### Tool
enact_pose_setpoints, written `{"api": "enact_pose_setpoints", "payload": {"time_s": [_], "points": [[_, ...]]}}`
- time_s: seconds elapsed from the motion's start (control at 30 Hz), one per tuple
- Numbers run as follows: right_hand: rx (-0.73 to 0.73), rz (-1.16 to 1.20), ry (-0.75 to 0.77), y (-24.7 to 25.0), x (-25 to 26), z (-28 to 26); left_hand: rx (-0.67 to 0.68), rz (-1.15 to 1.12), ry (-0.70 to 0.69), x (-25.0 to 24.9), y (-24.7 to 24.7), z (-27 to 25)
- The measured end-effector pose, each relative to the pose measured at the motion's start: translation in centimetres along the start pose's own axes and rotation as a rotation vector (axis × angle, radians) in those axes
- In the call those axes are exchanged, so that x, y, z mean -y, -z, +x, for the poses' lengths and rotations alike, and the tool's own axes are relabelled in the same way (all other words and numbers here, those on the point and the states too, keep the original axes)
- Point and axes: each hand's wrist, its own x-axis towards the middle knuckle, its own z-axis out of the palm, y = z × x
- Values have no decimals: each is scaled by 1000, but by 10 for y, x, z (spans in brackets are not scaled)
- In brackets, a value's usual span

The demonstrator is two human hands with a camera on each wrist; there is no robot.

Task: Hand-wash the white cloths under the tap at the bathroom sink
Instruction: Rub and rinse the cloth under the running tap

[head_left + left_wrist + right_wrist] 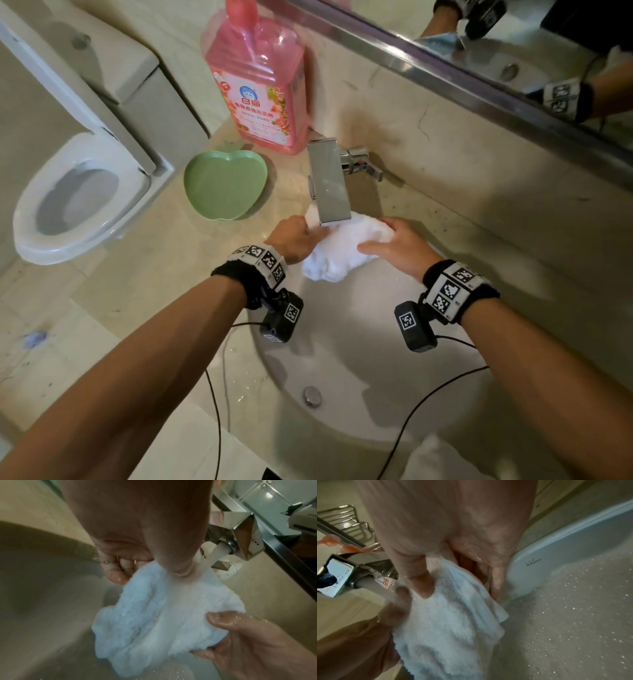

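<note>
Both hands are holding one white cloth (346, 245) under the tap (329, 183), at about 12 o'clock over the sink (359, 359). The left hand (295, 236) is gripping the cloth's 9 o'clock end, fingers curled beneath it and thumb pressing on top. The right hand (399, 245) is pinching the 3 o'clock end, thumb over and fingers under. In the left wrist view a stream of water (212, 553) is running from the spout onto the cloth beside the left thumb. The cloth's lower edge is hanging free toward 6 o'clock, above the bowl and apart from the drain (311, 395), which is lying well toward 6 o'clock. A green heart-shaped dish (224, 185) is sitting on the counter (164, 274) at 10 o'clock, near the left hand, with a pink bottle (260, 85) standing behind it against the wall. A toilet (75, 192) is standing off the counter's 9 o'clock edge. The mirror's metal edge (445, 72) is crossing overhead toward 1 o'clock.
</note>
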Motion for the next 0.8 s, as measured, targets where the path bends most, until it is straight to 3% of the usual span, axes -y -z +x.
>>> {"api": "enact_pose_setpoints", "payload": {"time_s": [0.17, 0.27, 0.37, 0.47, 0.53, 0.67, 0.8], "points": [[163, -175, -32, -3, -1, 0, 13, -77, -27, 10, 6, 2], [141, -285, -20, -12, -2, 3, 10, -106, -33, 16, 7, 0], [74, -359, 54, -19, 0, 3, 67, -172, -152, 25, 14, -7], [101, -380, 98, -27, 8, 4, 190, -216, -297, 37, 22, -12], [126, -365, 124, -30, 13, 3, 186, -252, -337, 45, 26, -17], [108, -261, 183, -34, 22, 0, 141, -460, -267, 55, 28, -29], [117, -190, 205, -39, 27, -1, 86, -507, -245, 65, 28, -33]]}}
